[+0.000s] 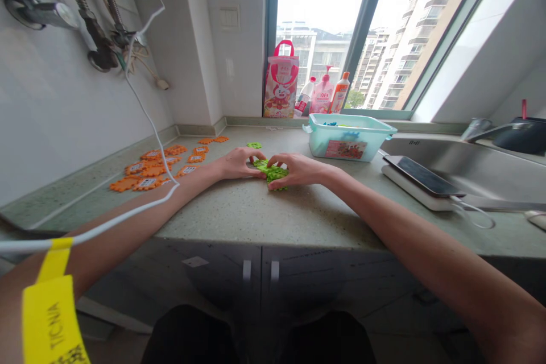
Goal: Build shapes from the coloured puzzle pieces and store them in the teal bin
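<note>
Near the middle of the counter, both hands are closed around green puzzle-like pieces with jagged edges. My left hand point(242, 162) pinches the left green piece point(261, 165) between thumb and fingers. From the other side, my right hand point(298, 169) grips the right green piece point(276, 176). The two pieces touch or overlap; whether they are joined I cannot tell. Just behind my left hand lies another flat green piece point(254, 145). To the left, several orange pieces point(154, 168) with white labels are spread on the counter, some overlapping.
A light-blue plastic bin point(318, 145) with colourful pieces stands behind my right hand. Right of it, a phone point(424, 175) rests on a white block beside the sink point(482, 173). Bottles point(322, 94) and a pink bag point(280, 88) line the windowsill. A white cable point(147, 114) hangs across the left side.
</note>
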Motion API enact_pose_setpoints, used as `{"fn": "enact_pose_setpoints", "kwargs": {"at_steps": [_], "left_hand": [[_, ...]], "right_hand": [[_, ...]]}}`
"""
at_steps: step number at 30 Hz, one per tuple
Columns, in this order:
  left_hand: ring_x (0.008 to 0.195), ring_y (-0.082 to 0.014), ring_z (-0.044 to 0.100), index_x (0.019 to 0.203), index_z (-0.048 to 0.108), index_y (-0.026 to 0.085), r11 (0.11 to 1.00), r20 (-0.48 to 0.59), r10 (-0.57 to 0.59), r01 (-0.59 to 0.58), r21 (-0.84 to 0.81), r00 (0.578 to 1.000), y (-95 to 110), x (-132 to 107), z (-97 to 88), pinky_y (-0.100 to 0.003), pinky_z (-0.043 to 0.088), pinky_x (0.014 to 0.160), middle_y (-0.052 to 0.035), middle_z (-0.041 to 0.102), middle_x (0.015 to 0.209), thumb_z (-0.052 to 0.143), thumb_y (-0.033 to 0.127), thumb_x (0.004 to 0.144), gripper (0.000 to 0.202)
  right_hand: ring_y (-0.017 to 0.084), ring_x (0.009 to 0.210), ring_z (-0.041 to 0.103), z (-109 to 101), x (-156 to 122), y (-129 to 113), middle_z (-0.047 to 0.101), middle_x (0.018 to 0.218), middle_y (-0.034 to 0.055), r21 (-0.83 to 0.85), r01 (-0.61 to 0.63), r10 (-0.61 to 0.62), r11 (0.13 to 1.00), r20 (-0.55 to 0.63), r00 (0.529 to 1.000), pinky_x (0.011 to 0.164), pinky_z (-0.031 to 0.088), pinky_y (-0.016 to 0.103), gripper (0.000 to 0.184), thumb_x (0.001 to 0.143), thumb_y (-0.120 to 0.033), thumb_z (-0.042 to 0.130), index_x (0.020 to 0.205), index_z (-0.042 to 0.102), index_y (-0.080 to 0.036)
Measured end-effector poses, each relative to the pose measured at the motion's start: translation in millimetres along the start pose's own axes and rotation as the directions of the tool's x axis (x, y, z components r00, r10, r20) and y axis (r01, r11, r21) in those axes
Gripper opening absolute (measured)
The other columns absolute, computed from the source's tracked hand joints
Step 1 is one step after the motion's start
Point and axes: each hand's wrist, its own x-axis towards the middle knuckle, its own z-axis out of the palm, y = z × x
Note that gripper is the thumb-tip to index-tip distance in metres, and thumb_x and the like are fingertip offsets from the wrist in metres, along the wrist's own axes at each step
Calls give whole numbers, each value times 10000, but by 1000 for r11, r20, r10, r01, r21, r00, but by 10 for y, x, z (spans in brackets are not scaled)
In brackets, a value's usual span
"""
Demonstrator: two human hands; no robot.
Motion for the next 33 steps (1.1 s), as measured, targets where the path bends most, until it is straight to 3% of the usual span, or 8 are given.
{"fn": "enact_pose_setpoints", "kwargs": {"at_steps": [9,13,17,21,24,27,30,33], "left_hand": [[1048,-243,701,1138,798,251,998,27,61,-61,22,998,5,-47,-66,-334,524,943,-64,740,1145,742,660,857,499],[1253,-272,637,1242,761,236,994,10,99,-99,51,995,-66,-53,-58,-385,463,1129,-94,686,1323,623,486,946,411],[1497,-294,456,1446,624,200,986,-73,-92,101,131,993,-244,24,35,-474,314,1282,-129,537,1569,445,368,994,514],[1619,-303,276,1634,385,188,936,-72,-314,321,141,947,-386,85,127,-486,247,1316,-157,366,1713,453,435,993,690],[1640,-355,199,1688,281,205,912,-48,-370,373,173,928,-395,115,144,-555,233,1304,-178,244,1763,452,485,989,773],[1649,-380,131,1703,258,214,908,86,-368,338,247,926,-360,160,125,-627,203,1284,-173,126,1789,399,490,1005,764],[1642,-341,198,1675,336,204,911,174,-359,304,279,917,-331,195,104,-608,203,1287,-153,227,1772,342,464,1023,702],[1510,-324,456,1545,534,181,908,65,-316,282,309,947,-298,188,89,-513,326,1246,-159,494,1633,388,463,997,633]], "right_hand": [[207,871,698,-6,21,79,783,1015,38,-86,-12,10,996,-31,999,777,465,294,290,874,-310,764,1156,747,-244],[201,873,700,-15,12,94,791,1074,46,-63,-8,7,998,-23,1000,785,466,292,256,892,-279,730,1144,742,-233],[221,971,726,-23,6,84,795,1147,54,-53,3,-3,999,-5,1000,851,493,297,259,905,-275,713,1161,734,-240],[234,1017,741,-16,15,71,798,1152,53,-71,-7,6,997,-16,1000,887,511,303,251,905,-279,718,1154,745,-257],[248,1061,740,-9,20,63,798,1162,61,-75,-6,5,997,-17,1000,914,516,314,254,904,-270,723,1156,750,-258],[248,1065,740,-24,3,55,795,1181,66,-56,0,0,998,-8,1000,920,519,318,264,922,-277,712,1182,752,-254],[244,1049,739,-62,-30,42,794,1185,62,-3,12,-12,1000,9,1000,917,524,321,280,946,-371,720,1199,763,-258],[243,1021,737,-84,-45,41,802,1147,50,41,19,-19,999,22,1000,907,525,326,362,922,-519,756,1177,778,-264]]}}
